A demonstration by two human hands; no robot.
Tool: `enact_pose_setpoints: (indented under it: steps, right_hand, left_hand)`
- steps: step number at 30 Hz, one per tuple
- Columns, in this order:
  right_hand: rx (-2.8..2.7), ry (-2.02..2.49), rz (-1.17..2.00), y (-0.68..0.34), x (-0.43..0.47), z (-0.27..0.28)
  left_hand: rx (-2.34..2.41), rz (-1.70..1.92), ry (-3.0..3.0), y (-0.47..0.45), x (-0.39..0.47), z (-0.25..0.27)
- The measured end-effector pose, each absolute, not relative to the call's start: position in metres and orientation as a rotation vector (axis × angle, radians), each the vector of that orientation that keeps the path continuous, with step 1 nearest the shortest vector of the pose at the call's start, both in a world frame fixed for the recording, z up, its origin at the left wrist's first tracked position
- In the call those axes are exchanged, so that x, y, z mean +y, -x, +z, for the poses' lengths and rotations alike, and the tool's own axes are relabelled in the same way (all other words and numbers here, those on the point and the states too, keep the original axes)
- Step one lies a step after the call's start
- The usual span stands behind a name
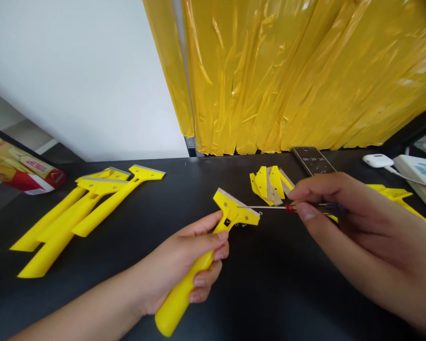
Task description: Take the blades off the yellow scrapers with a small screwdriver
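Observation:
My left hand (195,255) is wrapped round the neck and handle of a yellow scraper (179,293), its wide head pointing up and away from me. Two small screws show in the face of that head. In my right hand (355,237) is a screwdriver (291,208), held between thumb and fingers by its dark and red handle. The thin shaft points left, its tip over the middle of the scraper head; whether it touches cannot be told. A few loose screws (244,225) lie on the table beside the head.
Several yellow scrapers (88,199) lie stacked at the left. Behind the held one sit yellow plates with blades (270,182). A phone (312,160), a white earphone case (376,161) and a power strip (419,175) stand back right, near more yellow scraper parts (394,192). A colourful packet (21,166) is far left.

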State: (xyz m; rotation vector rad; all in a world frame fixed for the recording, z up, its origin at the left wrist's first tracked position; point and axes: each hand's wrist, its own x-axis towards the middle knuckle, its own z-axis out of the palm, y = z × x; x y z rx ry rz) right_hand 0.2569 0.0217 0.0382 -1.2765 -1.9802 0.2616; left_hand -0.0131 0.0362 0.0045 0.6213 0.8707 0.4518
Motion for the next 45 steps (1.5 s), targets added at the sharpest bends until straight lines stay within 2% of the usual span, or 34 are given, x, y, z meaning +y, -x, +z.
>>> enact_pose_setpoints:
  steps: [29, 45]
  right_hand:
    - [-2.15, 1.181, 0.13, -0.2505, 0.026, 0.0314]
    - [-2.136, 1.17, 0.182, -0.2509, 0.024, 0.0313]
  left_hand:
    - [0.87, 0.385, -0.686, 0.0085, 0.0341, 0.0086]
    - [0.842, 0.38, -0.734, 0.0129, 0.0323, 0.0038]
